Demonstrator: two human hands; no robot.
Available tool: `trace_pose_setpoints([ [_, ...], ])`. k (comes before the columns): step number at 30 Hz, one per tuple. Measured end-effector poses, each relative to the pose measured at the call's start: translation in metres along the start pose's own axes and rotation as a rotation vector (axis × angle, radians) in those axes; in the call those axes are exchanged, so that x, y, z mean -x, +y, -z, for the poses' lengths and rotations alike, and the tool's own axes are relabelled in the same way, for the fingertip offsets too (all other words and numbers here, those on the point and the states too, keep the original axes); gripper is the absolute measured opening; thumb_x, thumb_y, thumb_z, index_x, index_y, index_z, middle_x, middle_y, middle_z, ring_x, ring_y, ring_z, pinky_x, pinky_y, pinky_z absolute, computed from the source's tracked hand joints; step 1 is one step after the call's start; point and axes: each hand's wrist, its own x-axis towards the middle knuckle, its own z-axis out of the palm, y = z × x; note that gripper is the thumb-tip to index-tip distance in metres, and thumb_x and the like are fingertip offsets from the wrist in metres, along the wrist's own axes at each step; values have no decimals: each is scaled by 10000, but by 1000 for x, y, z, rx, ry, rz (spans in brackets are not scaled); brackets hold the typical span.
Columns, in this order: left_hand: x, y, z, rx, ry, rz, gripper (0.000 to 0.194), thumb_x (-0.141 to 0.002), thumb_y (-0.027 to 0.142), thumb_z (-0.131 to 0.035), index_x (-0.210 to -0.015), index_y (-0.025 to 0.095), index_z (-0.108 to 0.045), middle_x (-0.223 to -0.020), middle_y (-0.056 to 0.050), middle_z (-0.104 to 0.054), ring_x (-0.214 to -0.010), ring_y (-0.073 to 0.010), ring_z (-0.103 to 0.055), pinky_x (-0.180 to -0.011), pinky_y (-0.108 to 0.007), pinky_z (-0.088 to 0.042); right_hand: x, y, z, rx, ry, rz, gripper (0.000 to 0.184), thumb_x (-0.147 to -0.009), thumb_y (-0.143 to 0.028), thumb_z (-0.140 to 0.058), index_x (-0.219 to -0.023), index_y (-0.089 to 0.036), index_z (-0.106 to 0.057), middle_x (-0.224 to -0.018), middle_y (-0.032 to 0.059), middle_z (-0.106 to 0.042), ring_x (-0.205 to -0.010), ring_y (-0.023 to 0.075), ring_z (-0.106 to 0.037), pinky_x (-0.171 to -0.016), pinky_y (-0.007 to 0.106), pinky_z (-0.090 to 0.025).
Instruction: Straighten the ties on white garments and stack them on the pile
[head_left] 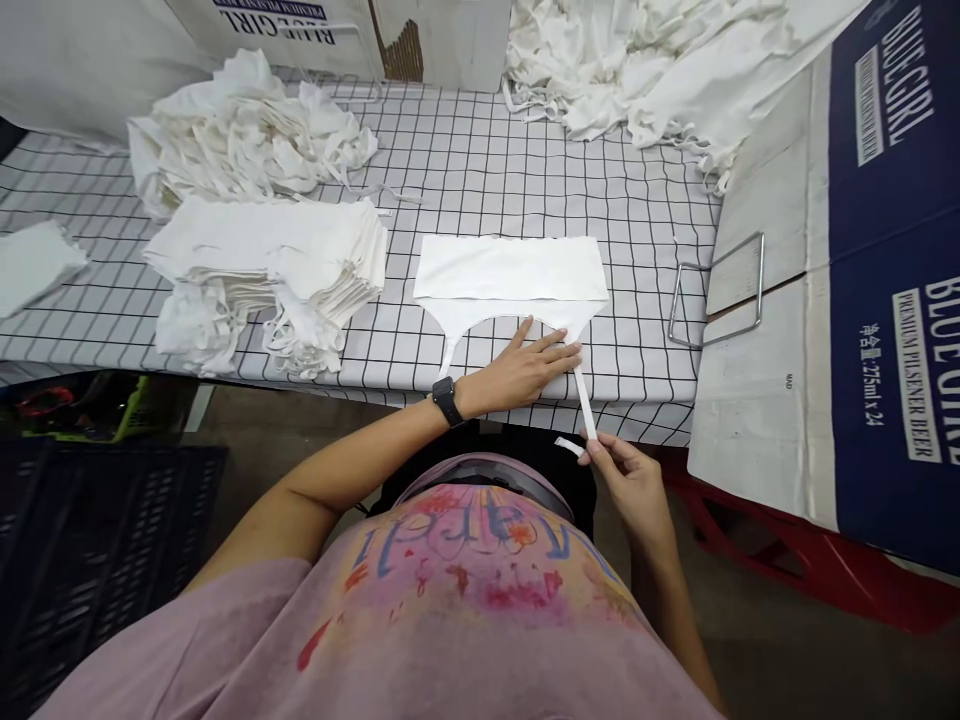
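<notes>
In front of me a white camisole (510,268) lies flat on the checked tablecloth, its body a wide folded band and its thin straps toward me. My left hand (517,372), with a dark watch on the wrist, rests flat with fingers spread. Its fingertips press on the camisole's lower edge and the base of the right-hand strap. Past the table edge, my right hand (626,475) pinches that strap (585,402) between thumb and fingers and holds it taut. A short end of it sticks out to the left of the fingers. My left forearm partly hides the other strap.
Left of the camisole is a stack of folded white camisoles (262,245), with a loose white pile (247,130) behind. More white garments (637,60) lie at the back right. A cardboard beer box (765,390) with a wire handle borders the right side. Dark crates (97,540) stand lower left.
</notes>
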Motion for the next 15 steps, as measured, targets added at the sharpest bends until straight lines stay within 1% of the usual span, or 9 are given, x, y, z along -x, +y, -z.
trace_pose_setpoints([
  [2,0,1,-2,-2,17,10,724,-901,-27,-435,-1571,243,-390,-1640,-54,-446,-1596,-273,-265,-1307,-646,-2,16,-6,11,11,-3,-4,443,-879,-496,-728,-1215,-207,-741,-808,49,-785,-838,250,-735,-854,402,-583],
  [3,0,1,-3,-6,29,12,739,-895,-36,-436,-1577,242,-381,-1637,-56,-451,-1596,-271,-265,-1308,-644,-4,23,-9,16,16,-12,-1,455,-882,-484,-731,-1250,-216,-725,-832,52,-794,-834,248,-736,-822,392,-592],
  [4,0,1,-4,-11,41,13,751,-888,-42,-440,-1580,244,-377,-1633,-59,-457,-1596,-268,-267,-1310,-640,-6,30,-12,22,23,-31,5,435,-884,-474,-734,-1242,-228,-730,-856,56,-801,-821,245,-737,-780,377,-600],
  [6,-1,1,-6,-19,57,13,764,-881,-48,-444,-1581,249,-374,-1627,-60,-465,-1594,-263,-272,-1314,-630,-17,39,-19,32,46,-81,28,320,-889,-457,-735,-1131,-253,-782,-899,61,-812,-776,235,-736,-703,350,-608],
  [8,-2,1,-7,-19,58,17,758,-885,-46,-441,-1580,248,-375,-1627,-57,-465,-1593,-259,-274,-1318,-618,-31,44,-25,40,63,-119,65,232,-900,-427,-729,-1054,-279,-820,-946,56,-821,-791,231,-746,-711,341,-620],
  [10,-3,1,-7,-12,50,27,741,-892,-44,-430,-1576,239,-380,-1629,-54,-463,-1594,-260,-272,-1320,-611,-35,46,-29,45,32,-149,103,229,-929,-396,-696,-1090,-302,-829,-1006,51,-823,-781,220,-747,-695,330,-624],
  [13,-3,0,-7,1,50,36,734,-898,-42,-421,-1576,235,-380,-1628,-50,-465,-1595,-261,-268,-1321,-607,-32,42,-32,47,-88,-218,145,253,-962,-348,-653,-1148,-318,-821,-1097,55,-813,-705,191,-730,-595,296,-604],
  [15,-3,0,-7,6,55,36,744,-898,-38,-430,-1582,249,-369,-1624,-44,-471,-1595,-255,-267,-1319,-610,-35,38,-31,44,-154,-237,173,250,-946,-307,-682,-1155,-328,-818,-1116,52,-810,-753,197,-748,-604,286,-609],
])
